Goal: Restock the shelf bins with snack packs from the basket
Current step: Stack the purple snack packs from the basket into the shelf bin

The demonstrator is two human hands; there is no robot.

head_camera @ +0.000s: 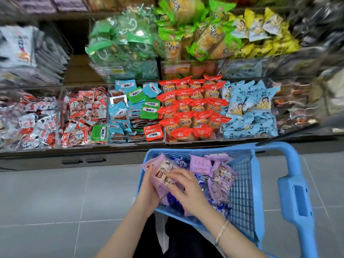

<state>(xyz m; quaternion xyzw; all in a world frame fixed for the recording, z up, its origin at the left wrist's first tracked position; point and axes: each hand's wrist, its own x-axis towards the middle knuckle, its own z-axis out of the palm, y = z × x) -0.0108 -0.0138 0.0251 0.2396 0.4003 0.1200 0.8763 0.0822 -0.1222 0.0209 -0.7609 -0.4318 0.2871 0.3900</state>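
The left grip [149,185] is curled round a stack of purple snack packs [161,173] over the blue basket [257,183]. The right grip [186,189] lies across the top pack; whether it pinches cannot be told. Square the stack, hold it firmly, then lift it clear toward the shelf bins [193,141].

This is a shop, in its snack aisle. Just beyond the blue shopping basket [242,183] runs a shelf of clear bins [60,112], each heaped with small wrapped snack packs [193,105] sorted by kind. Farther behind the basket, a second tier of bins carries yellow price labels [117,71] on its front. Under the basket lies a grey tiled floor [55,202].
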